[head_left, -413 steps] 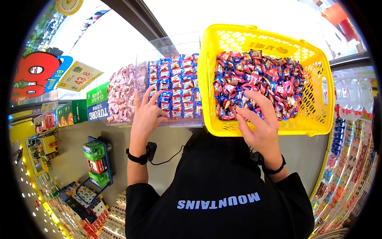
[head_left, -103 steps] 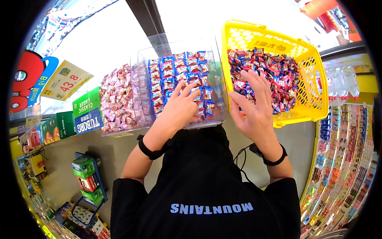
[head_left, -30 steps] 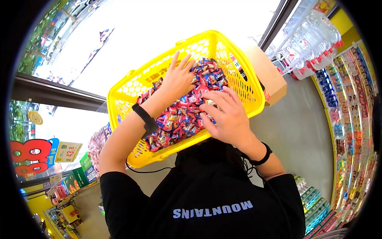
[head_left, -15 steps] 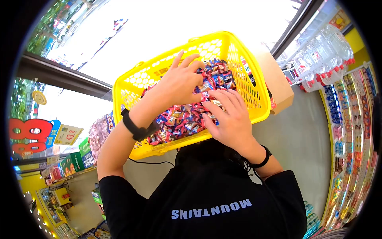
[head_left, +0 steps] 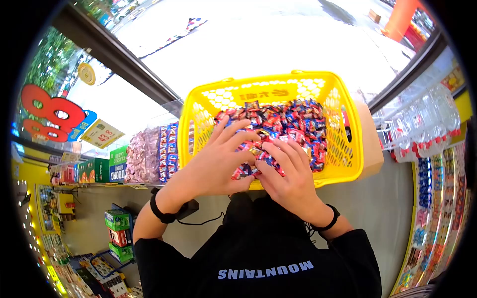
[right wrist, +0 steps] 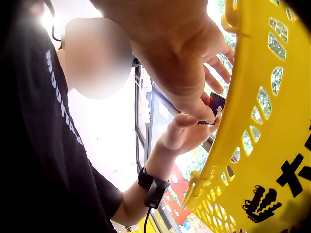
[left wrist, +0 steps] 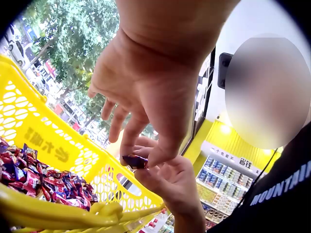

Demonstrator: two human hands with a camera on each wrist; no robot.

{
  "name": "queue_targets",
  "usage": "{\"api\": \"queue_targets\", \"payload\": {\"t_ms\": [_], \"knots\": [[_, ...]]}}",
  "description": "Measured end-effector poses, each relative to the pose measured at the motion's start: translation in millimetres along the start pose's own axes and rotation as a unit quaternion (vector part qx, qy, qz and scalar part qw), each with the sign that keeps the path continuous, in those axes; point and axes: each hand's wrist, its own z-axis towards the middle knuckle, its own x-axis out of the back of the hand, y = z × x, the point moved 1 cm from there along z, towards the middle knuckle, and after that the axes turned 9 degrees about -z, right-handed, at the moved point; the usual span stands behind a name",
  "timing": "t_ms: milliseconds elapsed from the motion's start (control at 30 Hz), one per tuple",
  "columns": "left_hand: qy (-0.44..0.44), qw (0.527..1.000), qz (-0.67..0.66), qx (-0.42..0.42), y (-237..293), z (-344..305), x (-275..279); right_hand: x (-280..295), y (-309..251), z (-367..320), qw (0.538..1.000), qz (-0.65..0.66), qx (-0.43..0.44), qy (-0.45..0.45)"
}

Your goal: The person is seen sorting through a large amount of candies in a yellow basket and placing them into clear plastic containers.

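1. Since the yellow perforated plastic basket [head_left: 271, 93] sits right in front of the person with both hands at its near rim, gathering is probably best done low against that rim, so nothing tips over it.
2. Its load, a heap of red and blue foil-wrapped sweets [head_left: 298, 121], covers the floor from the middle to the right wall. Drawing from the near edge looks safer than digging at the far side.
3. Just left of the basket stands a clear plastic bin [head_left: 149, 156] of pink and blue packets, where a wide elbow could knock it.
4. The left hand [head_left: 218, 166] lies with its fingers spread over the sweets. The right hand [head_left: 293, 181] curls its fingers together beside it, touching it. Closing the two underneath would likely stop pieces slipping out.
5. Between them, one dark-wrapped sweet [left wrist: 135, 161] is pinched by the left thumb and a fingertip, with the right fingers against it. A firm, uncrushing pinch seems right.
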Motion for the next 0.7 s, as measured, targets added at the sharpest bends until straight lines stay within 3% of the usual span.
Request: {"api": "queue_targets", "payload": {"t_ms": [233, 467, 700], "knots": [[0.06, 0.995, -0.033, 0.071, -20, -69, 4, -33, -33, 20, 0.996, -0.006, 0.062, -0.069], [0.15, 0.98, -0.024, 0.126, -48, -122, 3, -70, -66, 42, 0.994, 0.035, 0.079, -0.066], [0.248, 0.968, -0.017, 0.035, -99, -144, -15, -98, -73, 52, 0.991, 0.094, 0.049, -0.082]]}}
